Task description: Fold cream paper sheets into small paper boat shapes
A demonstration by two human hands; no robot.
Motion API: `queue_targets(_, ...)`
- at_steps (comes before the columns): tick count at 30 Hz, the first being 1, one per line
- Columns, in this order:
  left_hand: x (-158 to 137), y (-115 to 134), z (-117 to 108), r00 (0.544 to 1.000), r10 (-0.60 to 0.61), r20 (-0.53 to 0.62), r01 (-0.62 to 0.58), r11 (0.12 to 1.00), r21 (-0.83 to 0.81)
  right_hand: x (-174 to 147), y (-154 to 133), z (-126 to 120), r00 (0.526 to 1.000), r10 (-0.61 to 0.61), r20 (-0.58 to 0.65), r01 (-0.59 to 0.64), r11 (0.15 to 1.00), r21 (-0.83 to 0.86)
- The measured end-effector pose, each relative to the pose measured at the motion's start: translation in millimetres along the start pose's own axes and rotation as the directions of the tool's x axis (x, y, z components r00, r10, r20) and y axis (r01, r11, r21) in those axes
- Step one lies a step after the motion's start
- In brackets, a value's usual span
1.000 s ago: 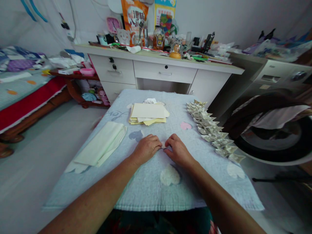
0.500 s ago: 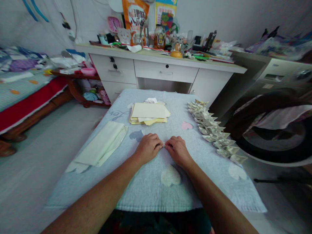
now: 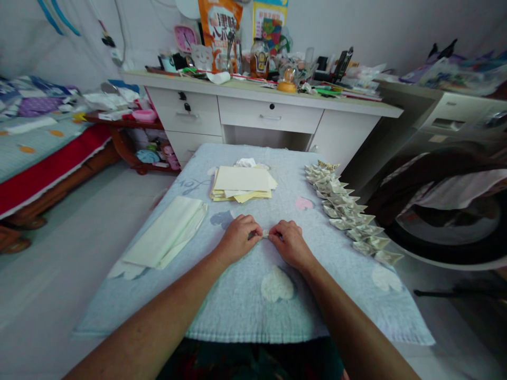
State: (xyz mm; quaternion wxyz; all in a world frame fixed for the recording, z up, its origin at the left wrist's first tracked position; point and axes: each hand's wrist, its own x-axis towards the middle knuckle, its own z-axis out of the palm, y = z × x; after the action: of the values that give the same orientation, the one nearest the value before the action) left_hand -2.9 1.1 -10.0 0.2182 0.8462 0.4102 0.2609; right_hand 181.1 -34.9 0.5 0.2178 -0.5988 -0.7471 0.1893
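A small piece of folded paper (image 3: pixel 265 234) is pinched between my two hands over the middle of the cloth-covered table (image 3: pixel 237 316). My left hand (image 3: pixel 240 237) has its thumb and fingers closed on the paper's left end. At the other end, my right hand (image 3: pixel 290 243) is closed in the same way. Most of the paper is hidden by my fingers. Just beyond my hands lies a stack of cream and yellow paper sheets (image 3: pixel 242 179). To the left is a folded pale green-white sheet (image 3: pixel 162 232). Several folded paper boats (image 3: pixel 344 203) stand in a row on the right.
Behind the table stands a white desk (image 3: pixel 271 111) crowded with a jar (image 3: pixel 260 58), an orange bag (image 3: pixel 220 31) and a pink clock (image 3: pixel 185 38). A washing machine (image 3: pixel 451 132) is at the right, a bed (image 3: pixel 47 142) at the left.
My left hand has shifted slightly left, so a little more of the paper shows between my fingers. My right hand has hardly moved.
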Motion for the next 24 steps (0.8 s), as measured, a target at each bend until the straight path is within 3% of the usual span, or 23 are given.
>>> queue_targets(9,1.1,1.2,-1.9,0.999,-0.005,0.037,0.004,1.000,0.019,0.4,-2.2,-1.3,1.000,0.009,0.010,-0.009,1.000,-0.009)
queue_targets(24,8.9,12.1,-1.9,0.973,-0.209,0.097,0.189,0.965,0.183,1.1,-5.5,3.5,0.998,0.064,-0.014,-0.065,0.986,-0.151)
